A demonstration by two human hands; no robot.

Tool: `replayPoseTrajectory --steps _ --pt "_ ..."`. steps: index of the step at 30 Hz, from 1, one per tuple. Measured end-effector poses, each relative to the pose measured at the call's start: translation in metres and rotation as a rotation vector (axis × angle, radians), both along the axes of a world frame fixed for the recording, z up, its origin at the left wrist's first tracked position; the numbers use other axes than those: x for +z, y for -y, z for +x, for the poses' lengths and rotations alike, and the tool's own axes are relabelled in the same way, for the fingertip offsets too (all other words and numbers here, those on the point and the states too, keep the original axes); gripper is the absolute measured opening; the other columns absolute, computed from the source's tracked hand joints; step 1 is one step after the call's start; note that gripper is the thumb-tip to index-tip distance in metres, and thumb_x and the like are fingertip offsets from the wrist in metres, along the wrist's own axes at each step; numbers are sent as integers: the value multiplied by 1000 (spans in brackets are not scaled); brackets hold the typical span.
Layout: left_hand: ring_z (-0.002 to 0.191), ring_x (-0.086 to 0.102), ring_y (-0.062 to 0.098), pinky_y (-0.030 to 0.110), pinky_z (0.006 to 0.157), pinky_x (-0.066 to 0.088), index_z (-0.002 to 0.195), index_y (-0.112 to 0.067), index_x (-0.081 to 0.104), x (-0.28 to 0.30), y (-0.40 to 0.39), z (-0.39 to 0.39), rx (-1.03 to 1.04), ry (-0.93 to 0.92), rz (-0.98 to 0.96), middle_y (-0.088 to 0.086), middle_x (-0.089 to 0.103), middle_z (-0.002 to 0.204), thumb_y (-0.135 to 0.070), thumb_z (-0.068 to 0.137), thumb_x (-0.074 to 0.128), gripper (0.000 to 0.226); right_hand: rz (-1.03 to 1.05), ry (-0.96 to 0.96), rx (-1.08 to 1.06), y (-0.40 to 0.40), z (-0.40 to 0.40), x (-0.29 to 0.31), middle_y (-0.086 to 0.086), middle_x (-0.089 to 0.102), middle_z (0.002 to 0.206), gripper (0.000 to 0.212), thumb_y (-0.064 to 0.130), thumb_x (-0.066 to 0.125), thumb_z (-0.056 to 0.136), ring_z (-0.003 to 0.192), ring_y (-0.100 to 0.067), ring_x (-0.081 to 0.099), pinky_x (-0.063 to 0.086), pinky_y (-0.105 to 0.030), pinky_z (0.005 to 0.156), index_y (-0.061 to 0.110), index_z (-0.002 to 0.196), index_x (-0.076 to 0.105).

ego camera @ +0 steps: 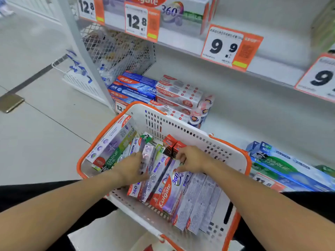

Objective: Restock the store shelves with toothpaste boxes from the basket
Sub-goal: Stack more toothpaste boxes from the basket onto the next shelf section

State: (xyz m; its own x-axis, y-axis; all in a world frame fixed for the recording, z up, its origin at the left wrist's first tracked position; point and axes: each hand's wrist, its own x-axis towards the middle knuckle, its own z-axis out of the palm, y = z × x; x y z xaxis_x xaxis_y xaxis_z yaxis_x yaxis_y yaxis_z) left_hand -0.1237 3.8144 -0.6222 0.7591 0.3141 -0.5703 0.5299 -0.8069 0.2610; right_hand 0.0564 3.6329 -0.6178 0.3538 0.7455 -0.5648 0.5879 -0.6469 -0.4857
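Observation:
A white basket with an orange rim [183,124] sits in front of me, filled with several toothpaste boxes. Both hands are inside it. My left hand [131,166] curls round a purple Colgate 360 box [147,156] near the middle. My right hand [192,159] pinches the upper end of another purple Colgate 360 box [167,192] lying along the basket. Green Darlie boxes [116,154] lean at the basket's left side, and small red boxes [171,142] stand at the far wall.
The bottom shelf [244,124] behind the basket holds blue and white Colgate stacks [155,91] at left and green Darlie boxes [282,160] at right, with bare shelf between. The shelf above carries price tags [228,46]. A wire mesh panel [116,49] stands at left; tiled floor beyond.

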Motion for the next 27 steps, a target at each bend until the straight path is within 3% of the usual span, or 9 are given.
replayPoseTrajectory --steps 3,6,9,10,12,15,18,22,27 --pt "90 55 19 30 78 47 152 -4 17 -5 14 4 133 38 61 7 58 114 -46 82 77 102 22 -14 -56 1 2 -12 -3 67 113 59 38 90 69 97 -17 63 53 -32 88 17 118 65" --pt "71 54 16 28 62 44 143 5 31 -6 14 12 165 2 78 2 59 88 -40 80 81 92 25 96 56 3 -6 -23 -2 60 129 66 32 88 72 114 -19 59 48 -30 94 19 130 59" --pt "54 53 18 27 49 42 110 -2 65 -8 4 18 167 -41 -12 -2 53 57 -38 70 86 58 -74 173 270 2 -17 -41 -2 41 149 92 28 89 71 131 -26 47 49 -42 100 23 149 41" --pt "52 52 18 25 48 40 86 -11 69 -8 0 18 173 -43 -37 -1 52 54 -39 67 87 38 -115 204 345 2 -20 -47 -2 33 155 98 24 90 70 135 -27 44 52 -44 97 25 152 36" --pt "50 48 15 22 48 38 64 -11 63 -8 -5 17 207 -53 -118 1 51 55 -37 65 88 36 -155 257 442 1 -25 -55 -2 26 159 98 16 87 72 137 -29 42 55 -42 89 27 153 33" --pt "52 50 14 22 52 42 71 -3 72 -4 -15 15 318 -46 -272 1 55 58 -30 67 90 33 -171 295 524 -6 -28 -54 -3 41 147 89 14 88 72 128 -29 49 54 -42 89 22 148 44" --pt "54 48 15 27 55 41 69 -8 70 -1 -26 12 452 -51 -517 0 53 58 -20 68 92 26 -145 346 603 -14 -29 -45 -1 51 133 82 31 90 67 120 -26 45 47 -40 91 21 139 54" --pt "76 56 21 31 69 49 100 -4 70 1 -34 8 569 -69 -663 4 61 81 -14 73 88 35 -179 430 748 -19 -35 -40 -2 50 129 80 56 83 66 121 -26 36 34 -38 99 17 132 58" --pt "100 61 21 35 86 49 111 -14 66 4 -41 4 616 -95 -764 9 64 111 -16 73 87 44 -225 339 644 -14 -31 -32 -7 42 139 66 28 85 76 127 -29 35 37 -41 100 22 134 53"
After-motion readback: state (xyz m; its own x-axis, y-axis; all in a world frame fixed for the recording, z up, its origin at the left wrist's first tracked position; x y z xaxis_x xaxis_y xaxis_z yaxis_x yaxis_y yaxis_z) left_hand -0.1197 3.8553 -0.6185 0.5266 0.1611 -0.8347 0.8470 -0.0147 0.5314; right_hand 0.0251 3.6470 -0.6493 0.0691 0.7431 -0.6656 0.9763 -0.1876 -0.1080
